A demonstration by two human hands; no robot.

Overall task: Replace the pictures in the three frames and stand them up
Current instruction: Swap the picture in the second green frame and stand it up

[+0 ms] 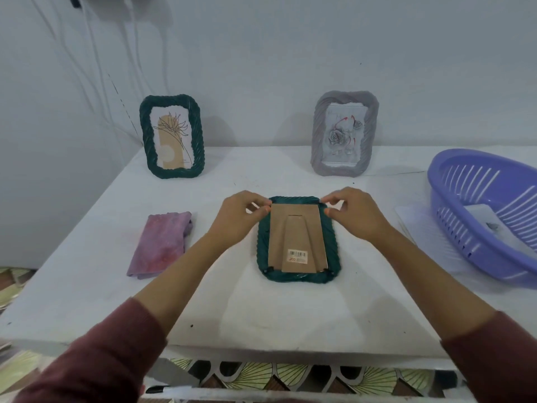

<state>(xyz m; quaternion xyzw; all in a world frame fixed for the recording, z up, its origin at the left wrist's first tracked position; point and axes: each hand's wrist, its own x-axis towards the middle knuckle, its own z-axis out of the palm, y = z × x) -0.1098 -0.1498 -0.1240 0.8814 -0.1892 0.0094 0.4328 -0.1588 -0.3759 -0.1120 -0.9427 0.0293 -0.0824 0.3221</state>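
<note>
Our left hand (236, 219) and right hand (356, 215) curl their fingers and pinch the top corners of the brown back board (296, 237). It lies on the green frame (334, 251), face down in the middle of the worktop (261, 309). Two frames stand behind. White room lies near us.
</note>
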